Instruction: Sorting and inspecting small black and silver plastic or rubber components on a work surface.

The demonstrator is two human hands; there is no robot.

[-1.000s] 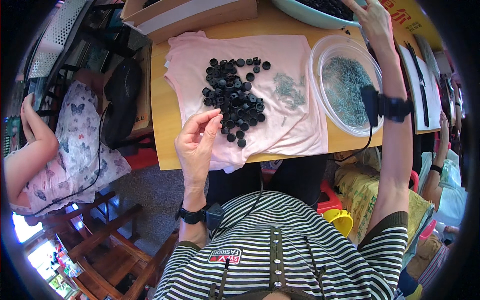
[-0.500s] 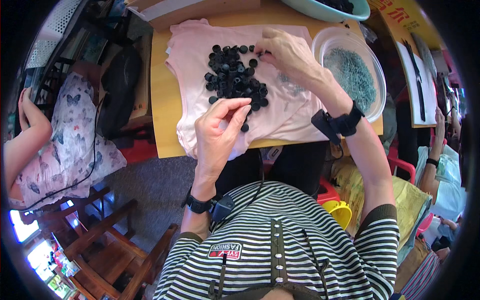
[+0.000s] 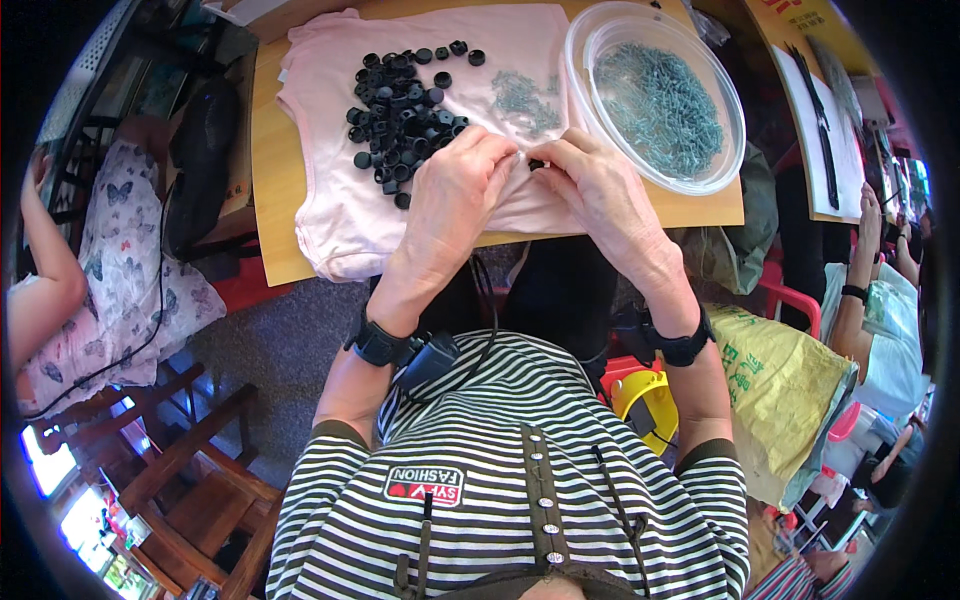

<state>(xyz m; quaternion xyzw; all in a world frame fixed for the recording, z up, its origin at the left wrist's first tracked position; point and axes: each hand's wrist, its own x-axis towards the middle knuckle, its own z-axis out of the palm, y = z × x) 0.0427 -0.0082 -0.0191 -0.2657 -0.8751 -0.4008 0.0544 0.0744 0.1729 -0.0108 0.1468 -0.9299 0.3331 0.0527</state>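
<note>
Over the pink garment [image 3: 310,170] near the table's front edge, my two hands meet almost fingertip to fingertip. My left hand [image 3: 452,200] is closed in a pinch, with something small and pale at its tips that I cannot make out. Between the fingers of my right hand [image 3: 605,195] sits a small black plastic cap [image 3: 535,164], mostly hidden. To the left lies a heap of black caps [image 3: 405,120], with a few strays at its far edge. Several loose screws [image 3: 522,100] are scattered on the cloth just beyond my hands.
A round clear tub [image 3: 735,130] full of screws stands at the table's right. The wooden table [image 3: 275,225] shows along the garment's left side. Another person in a butterfly-print dress [image 3: 125,250] sits at left. A yellow sack [image 3: 770,390] lies at right.
My right hand has come back from the heap's far edge with a black cap. My left hand has moved right, away from the heap, to meet it. The view has shifted.
</note>
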